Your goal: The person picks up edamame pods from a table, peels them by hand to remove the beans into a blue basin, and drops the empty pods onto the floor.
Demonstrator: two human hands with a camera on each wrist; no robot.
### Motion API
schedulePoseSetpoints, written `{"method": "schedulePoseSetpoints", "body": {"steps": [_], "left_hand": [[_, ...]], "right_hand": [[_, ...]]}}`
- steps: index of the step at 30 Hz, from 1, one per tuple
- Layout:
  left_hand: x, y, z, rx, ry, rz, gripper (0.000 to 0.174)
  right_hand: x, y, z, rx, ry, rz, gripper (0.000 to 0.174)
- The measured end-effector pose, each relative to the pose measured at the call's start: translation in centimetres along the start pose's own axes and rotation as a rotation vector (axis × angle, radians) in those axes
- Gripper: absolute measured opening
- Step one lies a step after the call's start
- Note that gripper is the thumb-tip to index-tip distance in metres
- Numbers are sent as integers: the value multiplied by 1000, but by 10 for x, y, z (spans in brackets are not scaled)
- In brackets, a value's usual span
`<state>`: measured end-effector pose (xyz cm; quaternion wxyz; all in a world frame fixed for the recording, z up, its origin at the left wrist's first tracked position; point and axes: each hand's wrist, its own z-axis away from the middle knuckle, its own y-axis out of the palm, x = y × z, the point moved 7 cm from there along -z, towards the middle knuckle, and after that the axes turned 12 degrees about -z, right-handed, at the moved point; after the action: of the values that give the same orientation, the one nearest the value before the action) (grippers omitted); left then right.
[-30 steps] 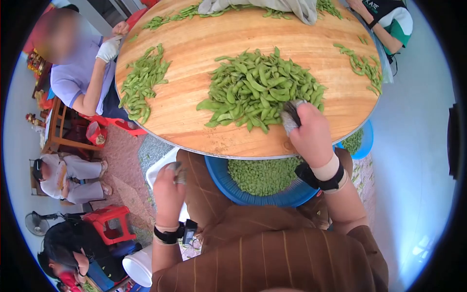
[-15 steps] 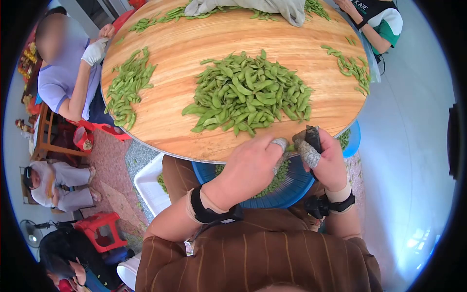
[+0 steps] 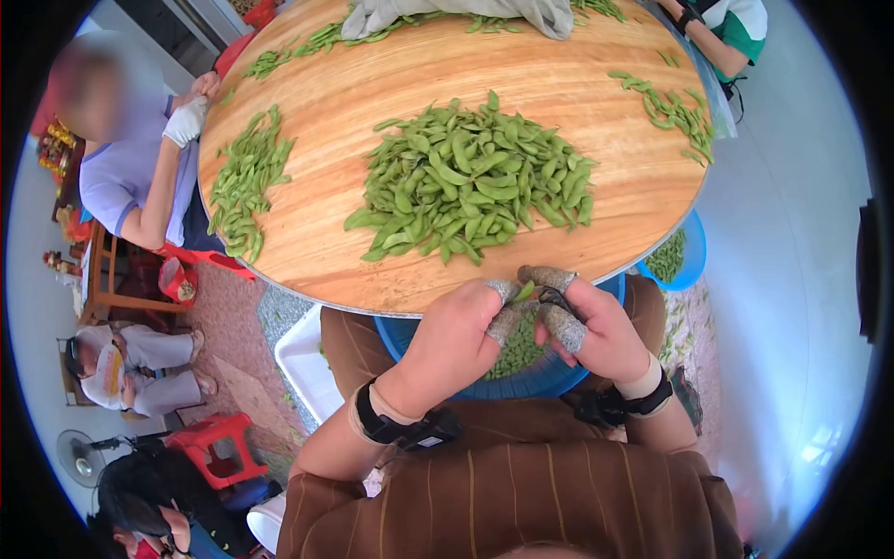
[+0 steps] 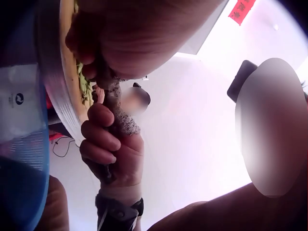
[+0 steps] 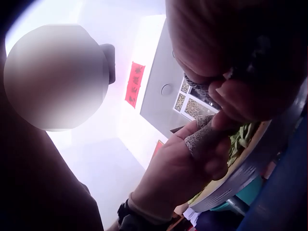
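Over the table's near edge, my two hands meet at an edamame pod (image 3: 526,291). My left hand (image 3: 452,340) pinches it between thumb and forefinger, both wrapped in grey tape. My right hand (image 3: 605,331), with taped thumb and forefinger, grips a small dark tool (image 3: 555,298) right at the pod; I cannot tell its kind. In the left wrist view, the curled fingers (image 4: 101,137) of the right hand hide most of that tool. Beneath both hands, a blue basket (image 3: 396,337) holds shelled green beans (image 3: 517,352). A big pile of edamame pods (image 3: 475,182) lies just beyond.
The round wooden table (image 3: 307,214) carries smaller pod piles at left (image 3: 250,182) and right (image 3: 675,116), and a grey cloth (image 3: 456,14) at the far side. A white tub (image 3: 312,359) stands at lower left, a second blue basket (image 3: 694,252) at right. Other people sit around.
The right hand went from the pod pile back to the table's near edge. The left hand rose from the lap side to meet it, and a pod is now pinched between them.
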<state>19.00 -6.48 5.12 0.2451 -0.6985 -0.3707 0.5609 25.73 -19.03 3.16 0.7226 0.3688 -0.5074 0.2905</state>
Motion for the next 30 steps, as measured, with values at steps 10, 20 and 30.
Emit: {"method": "schedulePoseSetpoints", "body": {"steps": [10,20,30], "left_hand": [[17,44,45,415,-555,1125,24],[14,34,44,193,-196,272,14],[14,38,41,208,-263,354,9]], "right_hand": [[-35,17,15,237,225,-441,26],[-55,6,14,157,263,-180,30],[-52,-4,11,-35,-69,96,25]]}}
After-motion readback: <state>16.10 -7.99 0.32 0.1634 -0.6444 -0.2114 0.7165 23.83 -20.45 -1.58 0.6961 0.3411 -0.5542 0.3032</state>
